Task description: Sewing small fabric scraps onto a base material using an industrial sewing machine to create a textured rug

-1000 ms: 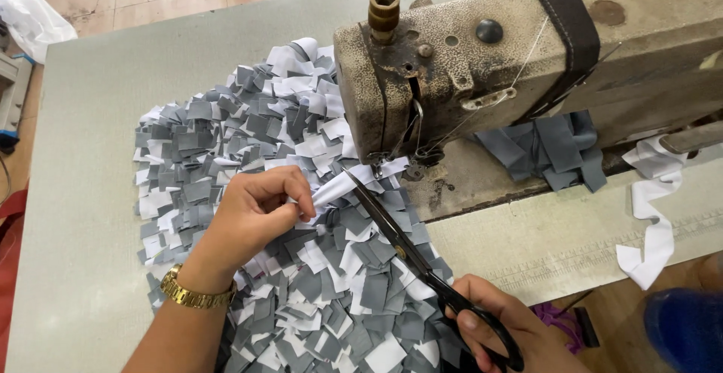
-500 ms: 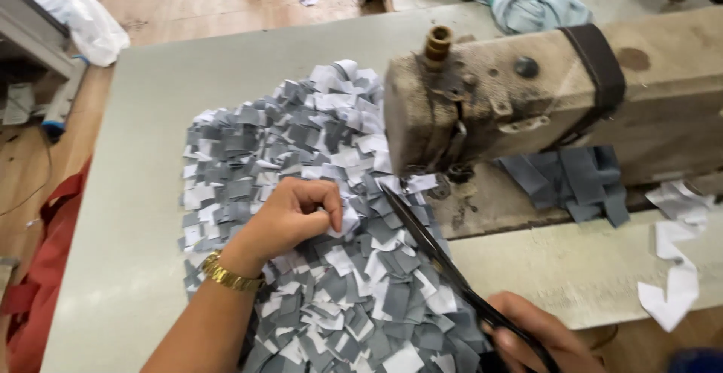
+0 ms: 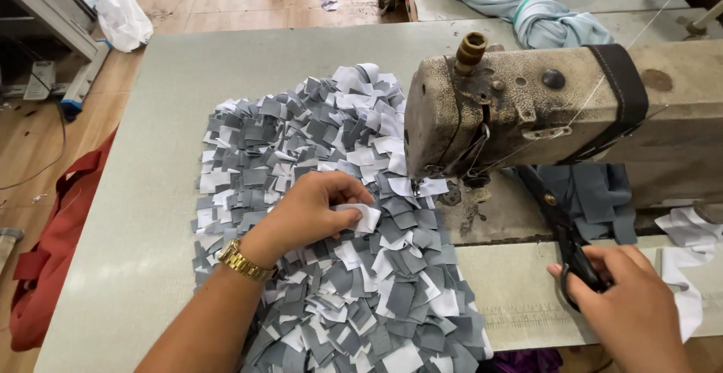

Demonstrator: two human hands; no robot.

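**Left hand on the patchwork, scissors drawn aside**

Your left hand (image 3: 316, 211) rests on the ruffled mat of grey and white fabric tabs (image 3: 331, 215), fingers pinched around one white tab (image 3: 367, 216) just left of the sewing machine's needle area (image 3: 471, 185). The mat lies spread over the grey tabletop (image 3: 135, 192), its right edge tucked under the head of the old sewing machine (image 3: 520, 109).

Your right hand (image 3: 629, 305) is closed around the handles of dark scissors (image 3: 561, 226), blades pointing up toward the machine bed, well apart from the mat. By the look of it, you are at the trimming-and-positioning stage: one tab is singled out and the cutting tool is parked. A next move would call for holding that tab taut and keeping the blades away from the thread (image 3: 602, 87) running along the machine.

The needle and presser foot are hard to make out in the shadow under the head. The scissor tips blur into the folded grey cloth (image 3: 595, 200) behind them. The mat's lower edge and your right wrist are cut off by the frame, and a red cloth (image 3: 53, 267) hangs partly out of sight at the left.
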